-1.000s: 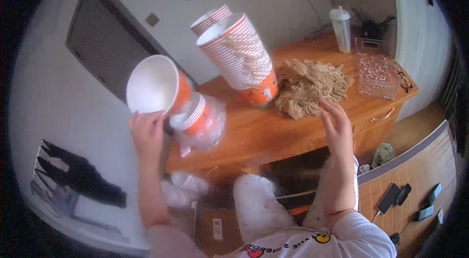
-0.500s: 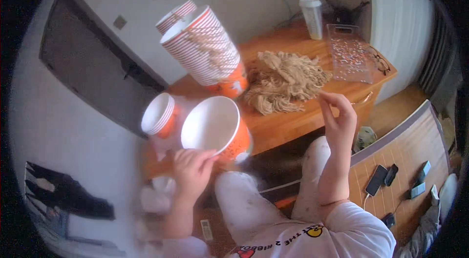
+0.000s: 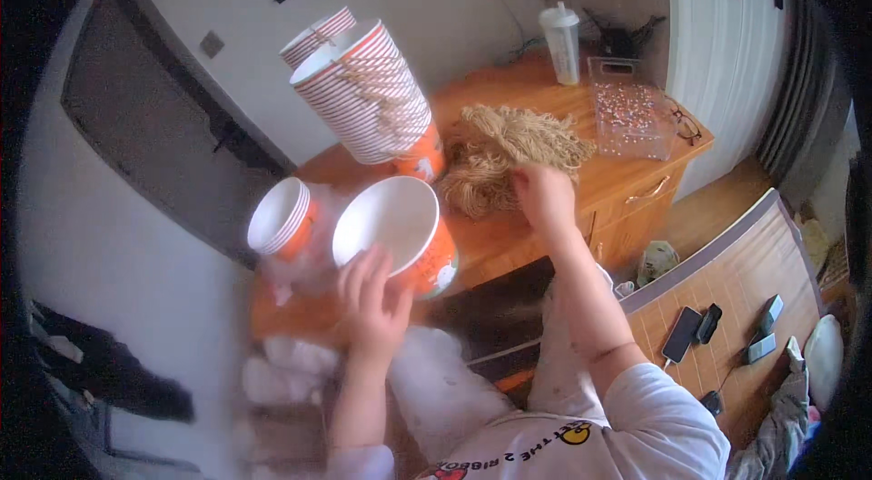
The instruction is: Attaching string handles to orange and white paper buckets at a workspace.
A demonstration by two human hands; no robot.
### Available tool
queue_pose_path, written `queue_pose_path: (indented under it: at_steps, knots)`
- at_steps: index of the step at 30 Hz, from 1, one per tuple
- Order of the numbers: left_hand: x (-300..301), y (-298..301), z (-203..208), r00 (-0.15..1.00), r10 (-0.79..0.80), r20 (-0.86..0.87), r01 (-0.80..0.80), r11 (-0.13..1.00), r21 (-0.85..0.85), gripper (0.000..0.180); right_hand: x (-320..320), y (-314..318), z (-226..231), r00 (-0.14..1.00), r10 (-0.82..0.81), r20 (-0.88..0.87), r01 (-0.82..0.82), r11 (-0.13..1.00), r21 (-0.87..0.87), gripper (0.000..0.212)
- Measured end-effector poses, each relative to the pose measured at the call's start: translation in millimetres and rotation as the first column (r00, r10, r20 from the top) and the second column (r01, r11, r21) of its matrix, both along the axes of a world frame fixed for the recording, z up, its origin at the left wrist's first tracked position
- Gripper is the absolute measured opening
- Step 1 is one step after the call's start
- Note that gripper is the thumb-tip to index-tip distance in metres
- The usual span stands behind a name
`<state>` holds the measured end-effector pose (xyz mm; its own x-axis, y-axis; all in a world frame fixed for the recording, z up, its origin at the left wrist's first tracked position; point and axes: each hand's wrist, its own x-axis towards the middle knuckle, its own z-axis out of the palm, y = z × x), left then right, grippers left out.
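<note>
Since half a second ago, the left hand [image 3: 374,307] has loosened from a pinch at the rim of the large paper bucket [image 3: 400,230], and the right hand [image 3: 549,198] has come in from open air to the tan yarn [image 3: 504,153].

Left of centre, a short stack of small orange cups [image 3: 286,217] tilts beside the bucket. Above them, a tall nested stack of striped-rim cups [image 3: 372,103], with tan strands hanging over its side, leans on the worktop [image 3: 490,85].

The white-lined orange bucket sits just left of centre, mouth tipped toward the viewer. The left hand, fingers spread, lies against its near side. The bucket looks light and smooth, with a wall that could dent under squeezing; its rim seems the firmest hold.

At centre, the yarn lies in a loose heap, apparently soft, light and easily tangled; lifting a strand by its loose end would suit it. The right hand's fingertips meet its near edge; whether they pinch a strand cannot be told.

Farther right, toward the top, are a lidded cup [image 3: 563,44], a clear tray [image 3: 599,139] dotted with specks, and eyeglasses [image 3: 688,123].
</note>
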<state>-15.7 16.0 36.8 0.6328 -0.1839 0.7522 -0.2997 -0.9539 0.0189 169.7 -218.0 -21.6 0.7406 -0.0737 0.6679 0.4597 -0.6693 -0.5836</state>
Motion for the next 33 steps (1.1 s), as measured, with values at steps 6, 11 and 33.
queue_pose_path:
  at_steps: [6, 11, 33]
  knots:
    - [5.7, 61.2, -130.4, 0.912, -0.053, 0.406, 0.042, 0.998, 0.036, 0.047, 80.3, 1.1, -2.8, 0.971, -0.08, -0.226, 0.011, 0.956, -0.293, 0.019]
    - [-1.9, 50.8, -177.4, 0.931, 0.019, 0.364, 0.013, 0.996, -0.084, 0.057, 76.6, -10.9, 17.7, 0.989, -0.013, -0.148, -0.052, 0.903, -0.427, 0.018]
    - [-103.3, 67.4, -178.3, 0.948, 0.265, 0.174, -0.209, 0.936, -0.284, 0.066, 93.8, -3.3, 255.3, 0.842, 0.118, 0.526, 0.464, 0.337, -0.819, 0.003]
